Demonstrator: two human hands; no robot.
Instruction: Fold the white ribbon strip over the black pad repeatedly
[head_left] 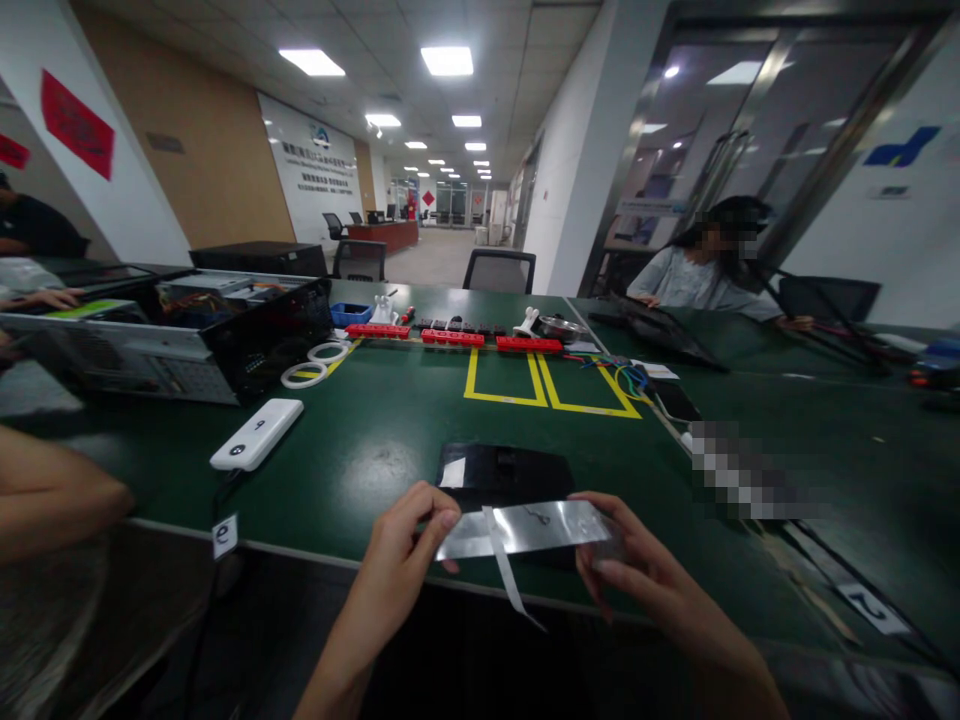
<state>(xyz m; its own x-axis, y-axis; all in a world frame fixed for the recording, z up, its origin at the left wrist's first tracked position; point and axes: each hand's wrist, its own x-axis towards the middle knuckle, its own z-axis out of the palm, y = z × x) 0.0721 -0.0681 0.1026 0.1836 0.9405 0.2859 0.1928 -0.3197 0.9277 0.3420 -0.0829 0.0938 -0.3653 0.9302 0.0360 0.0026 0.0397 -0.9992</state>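
Note:
A small shiny clear plastic bag (555, 528) is stretched level between my hands, just over the table's near edge. Its left end is pinched between the thumb and fingers of my left hand (409, 540). My right hand (634, 560) holds the other end, fingers curled round it. A small dark thing shows in or behind the plastic, too small to name. From its middle hangs a thin white strip (506, 570). Right behind the bag, a black flat object (517, 470) with a pale patch lies on the green table (375, 440), partly hidden by the bag.
Left are a white power bank (259, 435), white rings (304, 373) and an open computer case (225, 340). Red bins (452, 338) line the back, behind yellow tape outlines (544, 375). Wires (630, 378) and a phone (675, 402) lie right. Co-workers sit nearby, one elbow (60, 490) close at left.

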